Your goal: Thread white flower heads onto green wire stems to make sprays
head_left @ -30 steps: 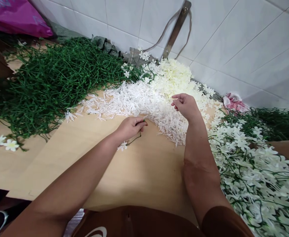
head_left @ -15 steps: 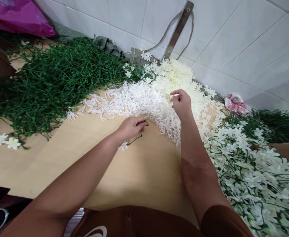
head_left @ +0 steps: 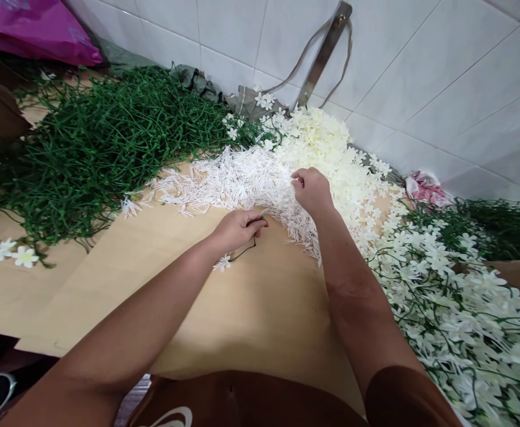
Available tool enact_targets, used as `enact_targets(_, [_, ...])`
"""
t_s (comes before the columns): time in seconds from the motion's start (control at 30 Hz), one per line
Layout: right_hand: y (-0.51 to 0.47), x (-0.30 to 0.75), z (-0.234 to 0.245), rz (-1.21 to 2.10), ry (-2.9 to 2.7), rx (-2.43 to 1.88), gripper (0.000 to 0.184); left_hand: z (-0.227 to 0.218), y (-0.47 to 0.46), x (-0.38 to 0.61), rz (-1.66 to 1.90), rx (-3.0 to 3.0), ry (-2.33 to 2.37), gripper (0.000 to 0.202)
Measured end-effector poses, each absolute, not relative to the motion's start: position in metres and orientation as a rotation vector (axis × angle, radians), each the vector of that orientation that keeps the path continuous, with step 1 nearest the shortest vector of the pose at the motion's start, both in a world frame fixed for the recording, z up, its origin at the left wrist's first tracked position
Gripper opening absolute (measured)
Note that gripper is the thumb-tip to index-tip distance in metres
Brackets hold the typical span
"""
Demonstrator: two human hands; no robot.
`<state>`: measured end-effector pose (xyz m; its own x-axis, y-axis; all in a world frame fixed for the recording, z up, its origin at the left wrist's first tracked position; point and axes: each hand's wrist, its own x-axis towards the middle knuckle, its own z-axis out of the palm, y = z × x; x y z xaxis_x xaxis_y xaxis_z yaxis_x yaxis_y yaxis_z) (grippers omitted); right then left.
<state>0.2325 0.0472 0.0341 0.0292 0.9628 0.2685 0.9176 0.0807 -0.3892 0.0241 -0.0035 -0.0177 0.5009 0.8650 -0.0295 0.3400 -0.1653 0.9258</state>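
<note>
Between the thumb and fingers of my left hand (head_left: 239,230) is a thin green artificial flower stem (head_left: 254,242). One branch of it hangs down to a white flower (head_left: 223,263) lying on the brown board. My right hand (head_left: 312,188) is over the border of the white stamen pieces (head_left: 242,178) and the cream petal pile (head_left: 317,133). Its fingers are pinched together, and whatever is between the tips is too small to make out. The stamen pieces lie in a curved heap just beyond my left hand.
Green stems (head_left: 108,148) are heaped at the left. Assembled white flowers (head_left: 464,320) spread along the right side. A crumpled pink and white cloth (head_left: 426,188) lies by the tiled wall (head_left: 393,65). A metal bar (head_left: 324,53) leans there, and a magenta bag (head_left: 37,29) sits at the far left.
My right hand has moved left and a little nearer, from the cream petals toward the stamen pieces, its fingers drawing together. My left hand stays in place with the stem.
</note>
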Motion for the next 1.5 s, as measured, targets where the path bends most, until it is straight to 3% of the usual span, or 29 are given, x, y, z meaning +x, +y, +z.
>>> enact_targets(0.17, [0.051, 0.233, 0.041, 0.170, -1.759, -1.812, 0.010, -0.015, -0.006, 0.025, 0.683, 1.641, 1.026, 0.027])
enact_targets(0.47, [0.024, 0.210, 0.036, 1.005, -1.494, -1.407, 0.012, -0.012, -0.002, 0.026, 0.953, 1.403, 0.984, 0.024])
enact_targets(0.67, [0.010, 0.181, 0.021, 1.212, -1.525, -1.248, 0.021, -0.008, -0.002, 0.026, 1.020, 1.329, 0.981, 0.026])
enact_targets(0.8, [0.009, 0.181, 0.019, 1.187, -1.429, -1.231, 0.023, -0.007, -0.001, 0.027, 1.023, 1.287, 1.053, 0.019])
enact_targets(1.07, [-0.002, 0.179, 0.027, 1.235, -1.419, -1.065, 0.031, -0.001, -0.002, 0.027, 0.928, 1.264, 1.158, 0.026])
enact_targets(1.5, [0.002, 0.172, 0.005, 1.115, -1.458, -1.107, 0.022, 0.008, -0.001, 0.022, 0.894, 1.203, 1.061, 0.016])
